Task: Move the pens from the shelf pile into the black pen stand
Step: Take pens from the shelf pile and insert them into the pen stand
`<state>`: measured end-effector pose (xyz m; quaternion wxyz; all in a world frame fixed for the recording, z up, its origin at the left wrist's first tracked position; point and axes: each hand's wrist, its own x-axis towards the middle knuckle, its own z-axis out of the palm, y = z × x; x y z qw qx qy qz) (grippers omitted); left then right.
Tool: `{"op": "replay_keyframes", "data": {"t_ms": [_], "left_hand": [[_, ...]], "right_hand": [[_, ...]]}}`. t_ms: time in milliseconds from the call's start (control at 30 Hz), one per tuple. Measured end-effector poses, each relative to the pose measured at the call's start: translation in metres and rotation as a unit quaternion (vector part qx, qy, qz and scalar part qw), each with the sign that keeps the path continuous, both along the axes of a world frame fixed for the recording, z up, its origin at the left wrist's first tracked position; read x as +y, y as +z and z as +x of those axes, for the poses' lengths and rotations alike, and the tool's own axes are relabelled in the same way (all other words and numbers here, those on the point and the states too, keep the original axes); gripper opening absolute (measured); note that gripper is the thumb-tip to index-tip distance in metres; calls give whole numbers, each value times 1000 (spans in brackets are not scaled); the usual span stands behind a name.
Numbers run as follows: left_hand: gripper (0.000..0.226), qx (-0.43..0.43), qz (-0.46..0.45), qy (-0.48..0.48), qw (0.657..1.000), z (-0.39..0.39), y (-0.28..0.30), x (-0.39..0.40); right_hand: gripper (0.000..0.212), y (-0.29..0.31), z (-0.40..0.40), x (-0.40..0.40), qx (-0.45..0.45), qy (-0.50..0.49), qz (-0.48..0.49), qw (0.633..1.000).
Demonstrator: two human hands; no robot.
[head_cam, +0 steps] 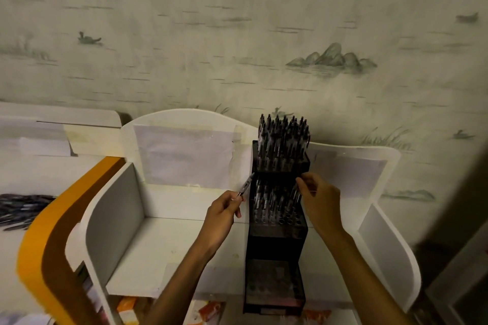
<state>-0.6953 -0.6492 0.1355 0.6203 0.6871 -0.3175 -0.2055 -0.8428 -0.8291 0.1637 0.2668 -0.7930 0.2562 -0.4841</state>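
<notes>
**Pen at the stand's left edge**

The left hand (224, 208) pinches one pen (246, 186) between thumb and curled fingers, its far end tilted up and right, touching or just beside the left wall of the black pen stand (277, 235). The right hand (320, 199) curls its fingers around the pens standing in the middle tier — which pen it grips cannot be told. The stand is stepped: its top tier is packed with upright pens, the middle tier partly filled, some front holes bare. It stands in a white shelf unit (126, 219). The pen pile (22, 208) lies far left — well apart from the stand.
</notes>
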Motion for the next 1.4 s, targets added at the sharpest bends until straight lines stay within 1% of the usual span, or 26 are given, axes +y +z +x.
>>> {"op": "replay_keyframes", "data": {"t_ms": [200, 300, 400, 567, 833, 900, 967, 1067, 1133, 1233, 1333, 1400], "left_hand": [[26, 40, -1, 10, 999, 0, -1, -4], [26, 38, -1, 9, 999, -1, -1, -4], [23, 30, -16, -15, 999, -2, 2, 0], [20, 0, -14, -21, 1000, -2, 4, 5], [19, 28, -15, -15, 999, -7, 2, 3], [18, 25, -23, -8, 999, -9, 4, 4], [13, 16, -39, 2, 999, -11, 9, 5], [8, 16, -59, 15, 998, -12, 15, 8], [5, 19, -75, 25, 997, -13, 19, 9], [7, 21, -101, 31, 994, -15, 27, 9], [11, 7, -98, 27, 995, -19, 31, 7], [14, -3, -96, 15, 995, -21, 33, 6]], "right_hand": [[14, 2, 1, 0, 13, 1, -8, 1000], [12, 1, 2, -1, 19, -12, -6, 1000], [13, -3, 0, -2, 19, -45, 0, 999], [13, -13, -1, 5, 59, -10, 0, 998], [16, -12, -5, 8, 72, -10, -11, 997], [17, -11, -7, 7, 85, -11, -6, 996], [19, -8, -10, 8, 80, -17, -6, 997], [17, 3, -15, 13, 29, -35, -40, 998], [14, 14, -14, 17, 19, -8, -82, 996], [16, 26, -5, 23, 62, 68, -132, 987], [19, 30, 6, 32, 116, 100, -193, 969], [19, 29, 11, 36, 138, 120, -212, 960]]}}
